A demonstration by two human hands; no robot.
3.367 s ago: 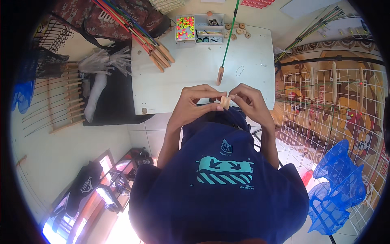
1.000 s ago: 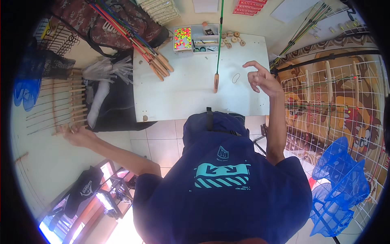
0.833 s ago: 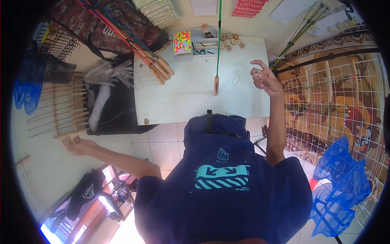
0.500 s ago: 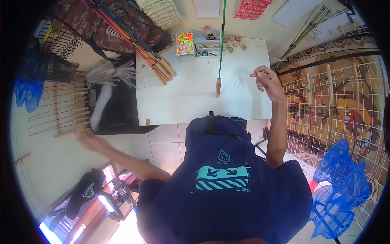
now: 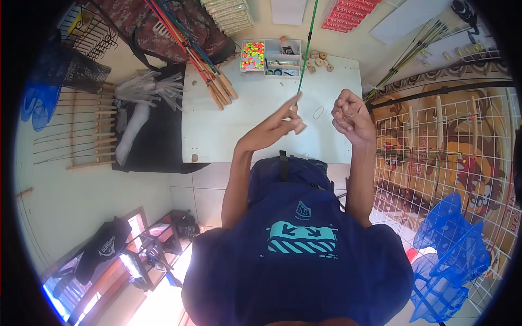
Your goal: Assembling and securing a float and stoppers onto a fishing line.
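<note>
A fishing rod [image 5: 308,51] with a green blank lies across the white table, its cork handle partly hidden behind my left hand [image 5: 272,129]. The index finger of that hand stretches out along the rod while the other fingers curl in, slightly blurred. Below them shows a small tan piece [image 5: 300,128]; whether it is the handle's butt or something held, I cannot tell. My right hand [image 5: 352,117] is raised over the table's right side, fingers bent and pressed together, with perhaps a thin strand at them. Between the hands a small thin loop [image 5: 318,112] lies on the table.
Several cork-handled rods [image 5: 220,89] rest at the table's [image 5: 217,136] left. At the back stand a divided tray [image 5: 270,73] with bright floats and small round wooden spools [image 5: 321,61]. A white wire rack [image 5: 429,127] and blue nets [image 5: 448,255] are on the right.
My left hand has swung in from far left, near the wall, to the rod handle. My right hand has curled tighter. The rod now leans more to the right at its far end.
</note>
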